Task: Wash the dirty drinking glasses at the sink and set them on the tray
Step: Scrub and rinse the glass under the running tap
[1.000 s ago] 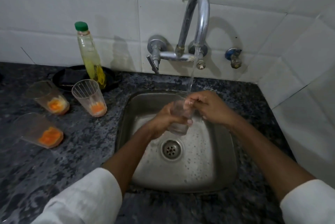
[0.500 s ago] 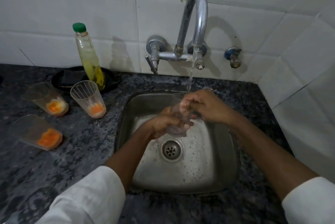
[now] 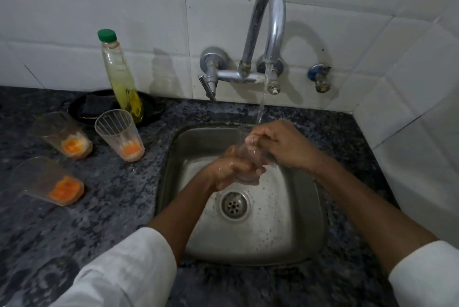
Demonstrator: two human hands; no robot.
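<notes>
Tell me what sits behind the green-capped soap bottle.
Behind the green-capped clear soap bottle lies a shallow black dish holding something dark, against the white tiled wall. The bottle hides part of the dish.

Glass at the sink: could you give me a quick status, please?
Left hand grips glass base; right hand at rim. Under running water. Nothing in the way.

Large glossy white wall tiles (image 3: pixel 139 21) cover the back wall and the right side wall, meeting in a corner. Below them lies a dark speckled granite tabletop (image 3: pixel 104 197). The light is dim.
</notes>
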